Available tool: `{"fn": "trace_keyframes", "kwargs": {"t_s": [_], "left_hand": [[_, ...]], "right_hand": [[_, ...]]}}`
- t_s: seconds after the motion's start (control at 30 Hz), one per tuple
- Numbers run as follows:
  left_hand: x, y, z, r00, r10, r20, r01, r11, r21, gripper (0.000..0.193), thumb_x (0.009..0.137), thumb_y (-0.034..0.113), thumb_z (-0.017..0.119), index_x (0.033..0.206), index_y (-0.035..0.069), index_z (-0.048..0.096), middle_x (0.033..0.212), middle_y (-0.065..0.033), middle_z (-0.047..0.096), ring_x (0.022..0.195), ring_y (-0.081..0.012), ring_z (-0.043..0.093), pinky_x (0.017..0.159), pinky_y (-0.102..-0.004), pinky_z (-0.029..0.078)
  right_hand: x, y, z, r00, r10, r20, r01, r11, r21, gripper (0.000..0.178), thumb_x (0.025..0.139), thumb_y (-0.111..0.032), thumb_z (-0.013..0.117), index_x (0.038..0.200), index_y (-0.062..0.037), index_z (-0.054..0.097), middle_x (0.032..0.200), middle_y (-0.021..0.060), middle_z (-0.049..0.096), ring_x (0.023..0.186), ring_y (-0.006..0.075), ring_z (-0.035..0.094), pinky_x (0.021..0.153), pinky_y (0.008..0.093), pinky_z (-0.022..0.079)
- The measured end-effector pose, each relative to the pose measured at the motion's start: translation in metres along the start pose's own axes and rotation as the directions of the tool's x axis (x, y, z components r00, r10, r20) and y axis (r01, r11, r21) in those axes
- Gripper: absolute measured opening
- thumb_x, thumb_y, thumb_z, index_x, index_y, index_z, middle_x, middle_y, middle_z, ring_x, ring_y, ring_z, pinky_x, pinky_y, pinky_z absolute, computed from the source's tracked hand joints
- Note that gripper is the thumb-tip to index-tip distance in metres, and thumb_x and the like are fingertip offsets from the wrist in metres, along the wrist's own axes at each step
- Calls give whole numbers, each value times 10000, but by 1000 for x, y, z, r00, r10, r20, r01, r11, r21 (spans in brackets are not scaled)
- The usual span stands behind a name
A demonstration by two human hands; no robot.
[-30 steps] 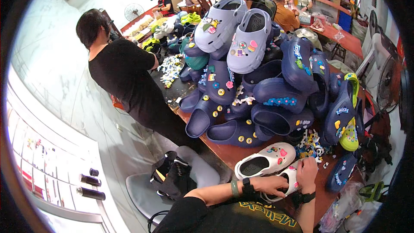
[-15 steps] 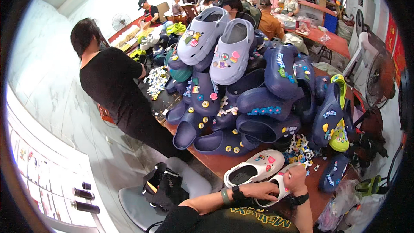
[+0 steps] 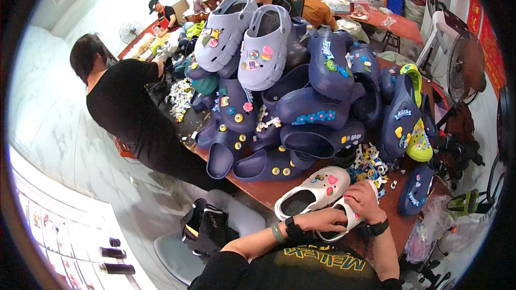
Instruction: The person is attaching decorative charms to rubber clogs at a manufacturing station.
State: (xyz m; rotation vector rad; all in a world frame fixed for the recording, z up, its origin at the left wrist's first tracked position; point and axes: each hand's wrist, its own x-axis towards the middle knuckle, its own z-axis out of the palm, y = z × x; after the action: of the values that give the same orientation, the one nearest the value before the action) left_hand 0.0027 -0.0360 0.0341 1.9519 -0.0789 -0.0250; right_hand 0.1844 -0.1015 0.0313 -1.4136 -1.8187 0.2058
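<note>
A white clog [image 3: 352, 218] lies at the table's near edge under both my hands. My left hand [image 3: 327, 219] reaches into its foot opening, with the fingertips partly hidden inside. My right hand [image 3: 364, 202] is closed over the upper near the toe; a small pink spot shows by its fingertips, too small to make out. Beside it on the left rests a second white clog [image 3: 329, 183] with pink, red and other coloured charms on its upper. Just beyond the toes is a pile of loose small charms [image 3: 371, 164].
Dark blue clogs [image 3: 314, 111] with charms are heaped beyond my hands, with two lavender clogs [image 3: 264, 53] on top. A blue clog [image 3: 416, 190] stands at the right edge. A person in black [image 3: 126, 96] works at the left. Black shoes [image 3: 207, 225] sit on a grey chair [image 3: 177, 252].
My right hand has turned from a raised fist to lie lower, its fingers pointing across the upper. My left hand stays at the foot opening. The whole view has shifted slightly.
</note>
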Motion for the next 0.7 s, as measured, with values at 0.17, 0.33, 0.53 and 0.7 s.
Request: {"fn": "trace_keyframes", "kwargs": {"t_s": [0.17,0.33,0.53,0.7], "left_hand": [[0,4,-2,1000,-14,-1,14,999,-45,268,890,208,558,1049,-9,549,948,-186,598,855,-342,561,765,-394,445],[-1,4,1,995,-87,49,87,996,4,257,873,206,571,972,-29,547,920,-203,586,866,-350,566,774,-412,442],[-3,6,7,997,-74,19,75,996,-37,253,867,197,570,980,-28,551,939,-209,590,899,-360,572,797,-416,445],[2,1,5,1000,-14,19,15,998,-58,275,874,197,568,1055,-11,559,1021,-195,601,963,-346,571,860,-407,437]], "right_hand": [[-6,-4,8,991,133,-20,-130,985,109,69,729,-98,685,750,-38,658,831,104,628,807,283,567,741,394,459],[4,-12,5,997,75,13,-75,997,-6,105,732,-119,690,776,-30,656,842,114,629,801,295,556,741,393,457],[9,-6,-1,969,106,225,-113,993,20,150,743,-194,670,749,-47,640,770,107,614,787,302,549,729,385,450],[1,3,8,972,210,103,-209,978,-23,190,719,-223,659,696,-52,579,727,132,581,671,319,559,604,405,449]]}}
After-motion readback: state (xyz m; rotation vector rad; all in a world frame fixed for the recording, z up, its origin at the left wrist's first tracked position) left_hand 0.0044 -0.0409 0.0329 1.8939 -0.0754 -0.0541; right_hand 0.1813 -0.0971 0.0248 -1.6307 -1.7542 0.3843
